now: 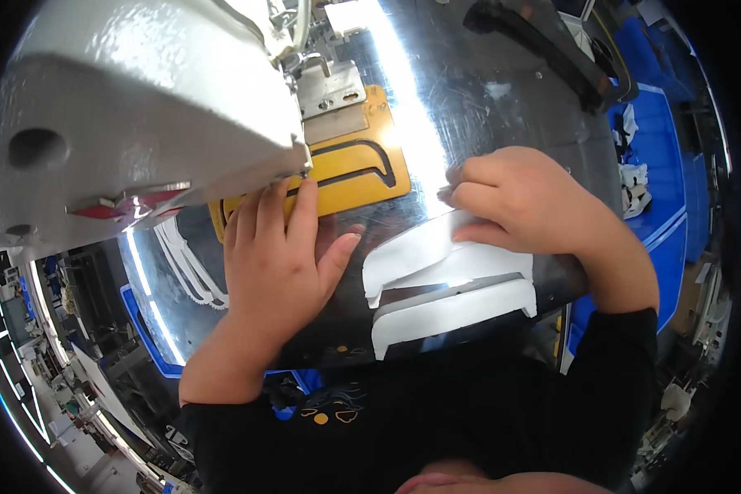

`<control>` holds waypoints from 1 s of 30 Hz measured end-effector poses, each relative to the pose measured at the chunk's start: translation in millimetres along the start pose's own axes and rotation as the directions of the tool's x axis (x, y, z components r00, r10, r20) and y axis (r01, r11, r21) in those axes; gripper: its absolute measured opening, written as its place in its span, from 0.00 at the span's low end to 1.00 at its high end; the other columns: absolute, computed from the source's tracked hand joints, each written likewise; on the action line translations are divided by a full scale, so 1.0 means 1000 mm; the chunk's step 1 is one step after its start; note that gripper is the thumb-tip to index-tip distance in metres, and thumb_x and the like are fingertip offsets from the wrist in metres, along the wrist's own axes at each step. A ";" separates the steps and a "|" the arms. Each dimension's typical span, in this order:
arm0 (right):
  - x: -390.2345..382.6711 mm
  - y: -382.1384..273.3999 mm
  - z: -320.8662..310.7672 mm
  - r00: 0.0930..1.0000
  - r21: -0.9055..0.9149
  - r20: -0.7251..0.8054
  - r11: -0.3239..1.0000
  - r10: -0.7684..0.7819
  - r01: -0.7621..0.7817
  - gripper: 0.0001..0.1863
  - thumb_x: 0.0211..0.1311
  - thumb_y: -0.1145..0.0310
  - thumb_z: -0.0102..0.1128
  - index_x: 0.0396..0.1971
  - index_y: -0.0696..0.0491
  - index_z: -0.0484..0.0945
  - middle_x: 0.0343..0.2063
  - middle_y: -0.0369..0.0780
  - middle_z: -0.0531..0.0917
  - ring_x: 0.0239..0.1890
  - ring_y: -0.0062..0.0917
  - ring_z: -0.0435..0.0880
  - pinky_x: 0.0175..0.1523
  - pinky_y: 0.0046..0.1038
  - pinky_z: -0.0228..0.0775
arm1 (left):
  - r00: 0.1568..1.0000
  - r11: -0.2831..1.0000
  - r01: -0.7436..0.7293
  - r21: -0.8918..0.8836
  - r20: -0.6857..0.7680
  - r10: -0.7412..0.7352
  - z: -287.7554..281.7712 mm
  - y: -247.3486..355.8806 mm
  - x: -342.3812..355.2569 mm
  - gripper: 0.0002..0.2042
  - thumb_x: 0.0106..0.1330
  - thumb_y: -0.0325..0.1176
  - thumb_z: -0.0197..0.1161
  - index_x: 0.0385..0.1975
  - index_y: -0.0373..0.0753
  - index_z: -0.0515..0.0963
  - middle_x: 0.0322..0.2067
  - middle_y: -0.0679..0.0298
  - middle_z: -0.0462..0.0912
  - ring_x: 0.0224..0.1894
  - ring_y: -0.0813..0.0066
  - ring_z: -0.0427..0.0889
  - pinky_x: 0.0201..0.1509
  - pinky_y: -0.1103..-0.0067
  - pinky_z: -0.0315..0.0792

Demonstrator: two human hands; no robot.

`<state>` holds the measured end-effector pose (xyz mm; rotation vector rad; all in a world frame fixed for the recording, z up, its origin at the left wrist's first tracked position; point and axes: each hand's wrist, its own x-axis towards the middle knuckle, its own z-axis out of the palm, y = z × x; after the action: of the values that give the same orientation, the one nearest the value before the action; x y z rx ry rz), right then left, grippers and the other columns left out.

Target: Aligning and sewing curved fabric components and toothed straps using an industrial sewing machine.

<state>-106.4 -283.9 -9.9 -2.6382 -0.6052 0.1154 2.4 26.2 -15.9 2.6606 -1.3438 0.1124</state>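
Note:
My left hand (pixel 276 247) lies with its fingers stretched out, their tips on the yellow template plate (pixel 350 169) with black-edged curved slots. The plate sits beside and partly under the white sewing machine head (pixel 156 115). At the right, the curled fingers and thumb of my right hand (pixel 519 202) are closed on the upper edge of a white curved cut piece (pixel 412 251). That piece overlaps other white pieces on the table, and a similar white piece (pixel 453 313) lies nearest me. The right fingertips are partly blurred.
A metal bracket (pixel 331 89) covers part of the template's far end. Thin white strips (pixel 188 263) lie left of my left hand. A black bar-shaped part (pixel 543 53) rests at the far right of the shiny table (pixel 502 107). Blue bins (pixel 671 165) stand beyond the right edge.

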 end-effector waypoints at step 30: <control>0.031 0.027 -0.024 0.944 -0.527 -0.111 0.824 -0.310 0.208 0.16 0.49 0.67 0.75 0.38 0.55 0.83 0.32 0.39 0.82 0.37 0.35 0.84 0.46 0.36 0.77 | 0.943 0.906 -0.332 -0.264 -0.080 0.322 -0.003 0.004 0.001 0.30 0.62 0.53 0.76 0.54 0.33 0.83 0.54 0.51 0.82 0.60 0.51 0.80 0.70 0.57 0.72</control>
<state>-63.3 -301.7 0.3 -2.9740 -1.0418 -0.4414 -0.1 23.0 -12.6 2.1809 -1.6505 0.0085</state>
